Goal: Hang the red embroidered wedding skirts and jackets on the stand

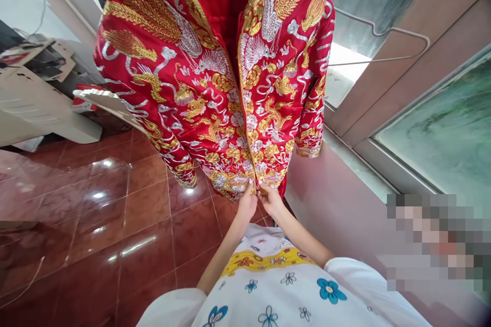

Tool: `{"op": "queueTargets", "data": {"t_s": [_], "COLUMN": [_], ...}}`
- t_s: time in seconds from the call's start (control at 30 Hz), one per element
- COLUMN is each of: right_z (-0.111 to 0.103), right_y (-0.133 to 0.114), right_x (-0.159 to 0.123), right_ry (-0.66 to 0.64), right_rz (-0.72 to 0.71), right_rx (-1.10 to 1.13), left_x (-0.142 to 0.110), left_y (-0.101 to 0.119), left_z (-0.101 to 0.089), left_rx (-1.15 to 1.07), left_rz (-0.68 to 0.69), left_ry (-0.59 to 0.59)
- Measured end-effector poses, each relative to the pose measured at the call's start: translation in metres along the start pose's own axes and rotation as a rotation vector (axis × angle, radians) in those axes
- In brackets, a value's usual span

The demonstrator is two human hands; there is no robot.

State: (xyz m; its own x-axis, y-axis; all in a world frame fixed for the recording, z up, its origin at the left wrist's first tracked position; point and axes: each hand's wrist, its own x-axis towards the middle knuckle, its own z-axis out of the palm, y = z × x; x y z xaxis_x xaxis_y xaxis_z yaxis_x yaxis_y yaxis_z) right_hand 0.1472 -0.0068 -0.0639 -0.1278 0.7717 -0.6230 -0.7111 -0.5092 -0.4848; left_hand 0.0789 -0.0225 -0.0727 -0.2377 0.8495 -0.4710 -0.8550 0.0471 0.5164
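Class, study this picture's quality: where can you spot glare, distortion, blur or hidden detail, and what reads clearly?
Head view: bright reflections glare off the tiled floor; head view: the red jacket looks mostly crisp, with no obvious motion blur on the left hand or right hand; head view: apparent wide-angle stretch towards the edges; head view: a pixelated patch hides detail at lower right.

Red embroidered jacket [245, 112]: top cut off by upper edge. Left hand [246, 204], right hand [271, 201]: some fingertips hidden by jacket cloth, exact grip hard to tell. Bent wire [428, 42]: both ends vanish behind sleeve. Flower-print garment [284, 278]: cropped by bottom edge. Pale unit [49, 107]: cut by left edge; clutter [53, 64] on it too blurred to identify. Pixel blocks mask part of window pane [441, 127].
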Motion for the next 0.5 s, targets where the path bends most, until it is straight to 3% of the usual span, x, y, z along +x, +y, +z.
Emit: {"op": "queueTargets", "data": {"t_s": [0.5], "right_z": [0.0088], "right_y": [0.0022], "right_x": [0.0029], "right_ry": [0.055], "right_rz": [0.065], "right_rx": [0.072], "left_x": [0.003], "left_y": [-0.0072], "left_z": [0.0014], "left_rx": [-0.035], "left_rz": [0.083], "left_ry": [0.099]}}
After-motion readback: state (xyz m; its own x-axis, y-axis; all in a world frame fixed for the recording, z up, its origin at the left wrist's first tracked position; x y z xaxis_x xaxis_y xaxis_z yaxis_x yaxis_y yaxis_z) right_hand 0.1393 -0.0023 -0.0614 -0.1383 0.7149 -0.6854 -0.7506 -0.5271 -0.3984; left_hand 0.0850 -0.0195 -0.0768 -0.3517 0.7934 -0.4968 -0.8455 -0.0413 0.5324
